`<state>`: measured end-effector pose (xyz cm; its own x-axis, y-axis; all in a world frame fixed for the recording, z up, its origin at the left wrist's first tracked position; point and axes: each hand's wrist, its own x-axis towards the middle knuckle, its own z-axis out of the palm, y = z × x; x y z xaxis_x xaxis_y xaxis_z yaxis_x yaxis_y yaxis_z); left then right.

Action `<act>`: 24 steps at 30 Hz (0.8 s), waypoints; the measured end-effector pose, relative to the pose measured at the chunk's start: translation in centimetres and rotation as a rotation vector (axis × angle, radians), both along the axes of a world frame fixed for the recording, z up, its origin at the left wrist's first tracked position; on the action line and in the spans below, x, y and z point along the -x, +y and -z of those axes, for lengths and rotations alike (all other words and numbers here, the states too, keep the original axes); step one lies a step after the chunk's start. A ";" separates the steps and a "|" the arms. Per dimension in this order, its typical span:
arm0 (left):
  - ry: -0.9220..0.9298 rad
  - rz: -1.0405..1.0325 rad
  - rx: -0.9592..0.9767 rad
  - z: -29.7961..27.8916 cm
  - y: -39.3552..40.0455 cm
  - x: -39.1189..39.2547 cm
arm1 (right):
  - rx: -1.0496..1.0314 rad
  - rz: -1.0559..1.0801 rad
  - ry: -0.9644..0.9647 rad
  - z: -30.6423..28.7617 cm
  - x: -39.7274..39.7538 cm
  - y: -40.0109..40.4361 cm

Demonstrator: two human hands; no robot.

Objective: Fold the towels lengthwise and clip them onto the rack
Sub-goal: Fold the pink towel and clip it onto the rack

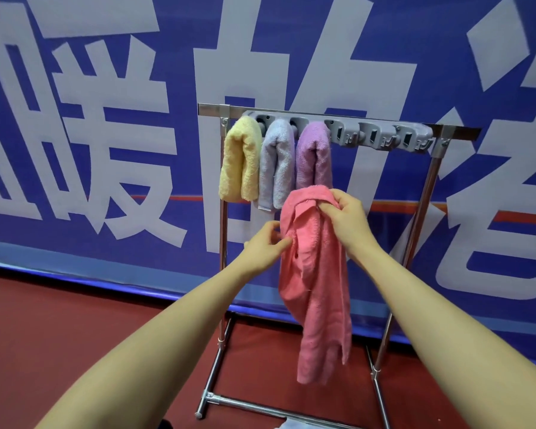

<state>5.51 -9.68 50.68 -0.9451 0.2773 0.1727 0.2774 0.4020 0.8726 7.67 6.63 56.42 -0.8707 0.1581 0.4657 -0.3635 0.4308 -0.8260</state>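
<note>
A pink towel (317, 283) hangs bunched in front of the metal rack (427, 193), below its grey clip bar (381, 134). My right hand (347, 216) grips the towel's top edge. My left hand (265, 246) pinches its left edge a little lower. On the bar's left part a yellow towel (241, 159), a pale blue towel (276, 164) and a purple towel (313, 154) hang folded, side by side. The clips on the bar's right part hold nothing.
A large blue banner (136, 134) with white characters stands right behind the rack. The floor (75, 320) is dark red. The rack's foot bars (245, 402) lie on it near my arms. Something pale shows at the bottom edge (291, 425).
</note>
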 end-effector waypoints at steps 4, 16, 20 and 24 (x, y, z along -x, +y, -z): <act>0.046 -0.017 0.033 0.2 1.4 -0.2 | 0.019 0.054 0.012 0.2 -0.1 0.9; 0.058 -0.431 0.047 0.3 0.0 1.9 | 0.047 0.291 -0.117 2.5 -0.2 2.7; 0.099 -0.490 0.183 -0.1 -0.6 1.7 | 0.004 0.352 -0.159 3.3 -0.7 2.6; 0.112 -0.466 0.200 -0.6 -0.7 1.4 | 0.012 0.228 -0.139 4.3 -1.4 2.0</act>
